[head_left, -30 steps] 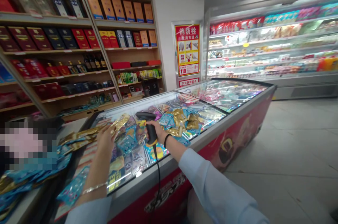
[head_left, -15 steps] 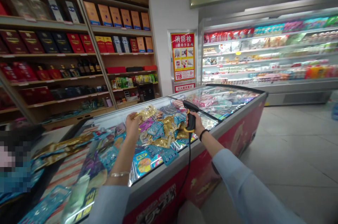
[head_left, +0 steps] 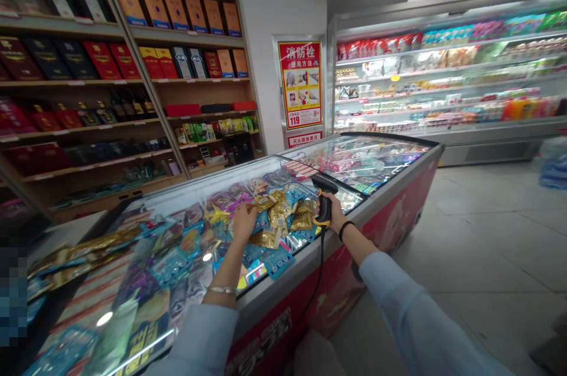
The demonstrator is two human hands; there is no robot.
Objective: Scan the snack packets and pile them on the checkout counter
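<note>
Currently, right fingers [head_left: 332, 198] wrapped around the black scanner [head_left: 325, 211], its cord [head_left: 319, 270] hanging below them; left fingers [head_left: 248, 211] grasping a gold packet [head_left: 266, 202] at their tips. Gold and blue packets [head_left: 278, 219] piled between both, on the glass-topped freezer [head_left: 394, 219]; stocked shelves [head_left: 190, 94] beyond.

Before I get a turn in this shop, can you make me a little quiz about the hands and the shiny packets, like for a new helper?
1. What does the right hand hold? A) a bottle B) a scanner C) a box
2. True or false: a black band circles the right wrist.
3. Fill in: the packets heaped between the left hand and the right hand are blue and ____.

Key: 1. B; 2. true; 3. gold
</note>
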